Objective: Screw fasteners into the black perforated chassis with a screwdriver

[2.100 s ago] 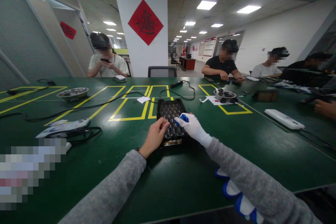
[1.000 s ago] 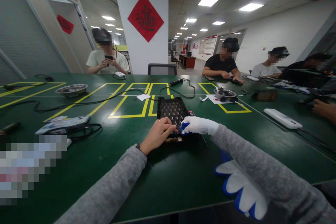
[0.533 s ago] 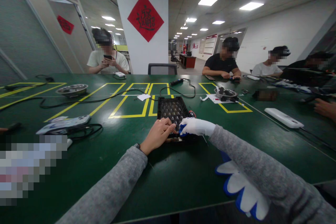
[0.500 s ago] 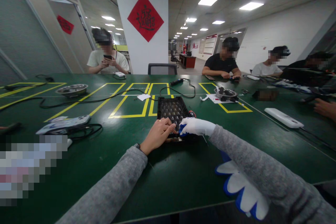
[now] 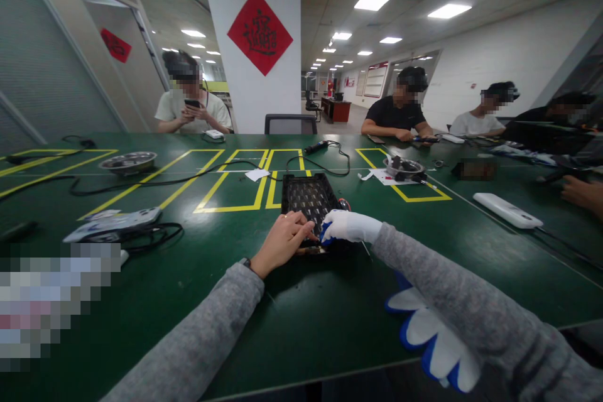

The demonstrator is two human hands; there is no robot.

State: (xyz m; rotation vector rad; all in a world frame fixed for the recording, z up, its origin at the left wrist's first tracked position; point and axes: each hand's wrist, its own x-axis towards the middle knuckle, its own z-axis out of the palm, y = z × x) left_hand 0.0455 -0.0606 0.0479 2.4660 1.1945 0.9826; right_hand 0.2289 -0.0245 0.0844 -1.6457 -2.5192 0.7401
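Observation:
In front of me lies a black plastic case point(image 5: 308, 191), shaped like a shallow tray, with rows of small pale marks inside. My left hand point(image 5: 285, 235), bare, reaches over its near left part with fingers bent and pressed together. What they pinch, if anything, is hidden. My right hand point(image 5: 346, 227) wears a white glove with blue fingertips and is closed over the near right part, its fingertips close to the left ones. I cannot make out what it holds. A thin wire-like piece point(image 5: 367, 251) shows below the glove. Beside the case sits a small red and black item point(image 5: 345, 204).
Under my right arm lies a white and blue glove point(image 5: 433, 333) at the table's front edge. Metal bowls stand left point(image 5: 128, 162) and right point(image 5: 404, 168). A white power bank-like block point(image 5: 507, 210), black cables point(image 5: 188, 181) and a paper scrap point(image 5: 257, 174) surround the case. People sit opposite.
Both hands stay at the case in nearly the same pose. The whole view has shifted very slightly. Across the table, the hands of the person in black have moved a little.

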